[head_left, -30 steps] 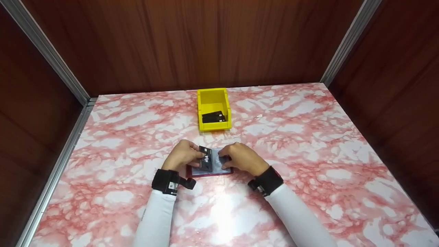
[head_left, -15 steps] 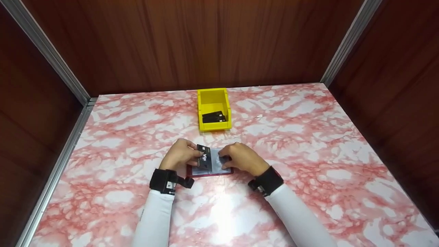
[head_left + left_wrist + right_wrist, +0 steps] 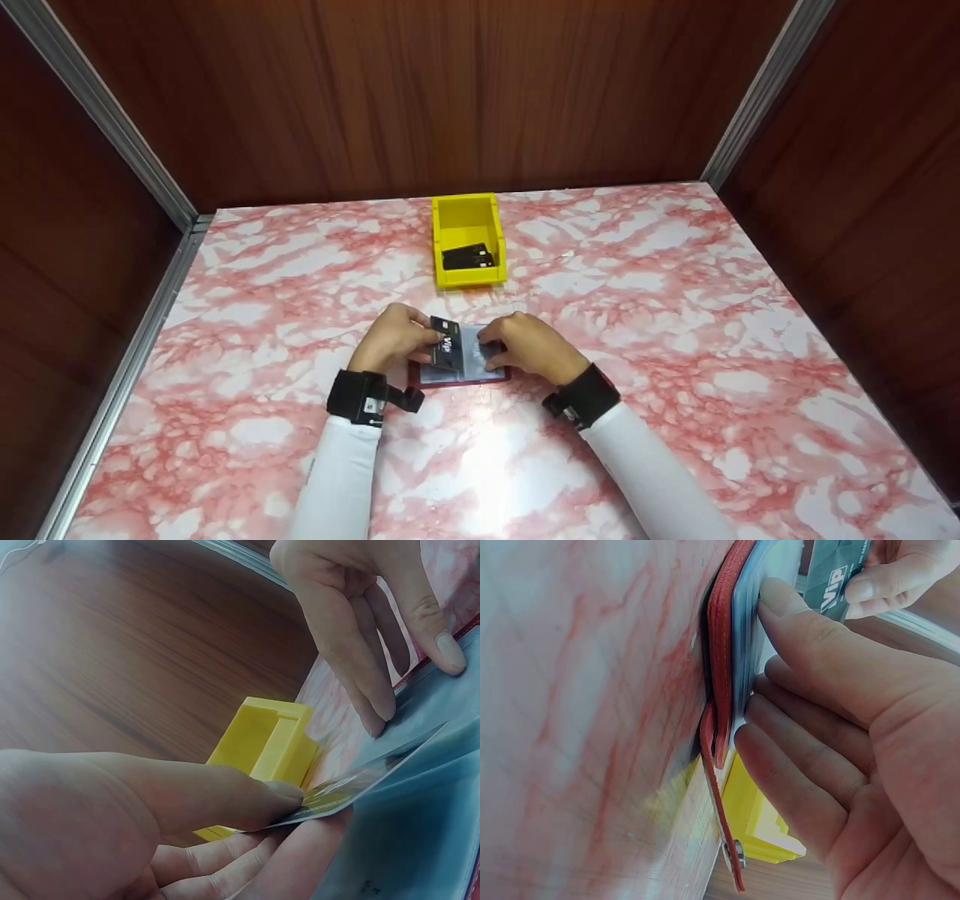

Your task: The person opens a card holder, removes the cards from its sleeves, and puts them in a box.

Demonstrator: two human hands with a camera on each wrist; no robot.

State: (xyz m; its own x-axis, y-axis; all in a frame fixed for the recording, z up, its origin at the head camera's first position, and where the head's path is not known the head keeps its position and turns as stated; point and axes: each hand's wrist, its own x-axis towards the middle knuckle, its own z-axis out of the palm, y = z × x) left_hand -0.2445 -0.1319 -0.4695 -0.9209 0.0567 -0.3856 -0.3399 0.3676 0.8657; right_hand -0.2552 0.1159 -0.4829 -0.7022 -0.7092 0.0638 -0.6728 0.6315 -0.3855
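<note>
A card holder point(image 3: 472, 375) with a red cover lies spread on the table, its clear plastic sleeves facing up. My left hand point(image 3: 390, 337) pinches a black card point(image 3: 448, 346) marked "Vip" between thumb and fingers, tilted over the left part of the holder. In the left wrist view the far end of the card point(image 3: 367, 778) lies close over a sleeve. My right hand point(image 3: 534, 346) rests its thumb and fingertips on the right-hand sleeve. The right wrist view shows the red cover point(image 3: 721, 637) edge-on, with a strap point(image 3: 718, 799) bearing a metal snap.
Behind the holder stands a yellow bin point(image 3: 465, 212) with several black cards point(image 3: 466, 256) in its front part. The table point(image 3: 637, 315) has a red-and-white marbled top. Dark wood panels point(image 3: 450, 97) enclose it at the back and both sides.
Over the last second my left hand has shifted slightly left with the card, whose printed face now shows more broadly. The right hand keeps its place on the sleeve.
</note>
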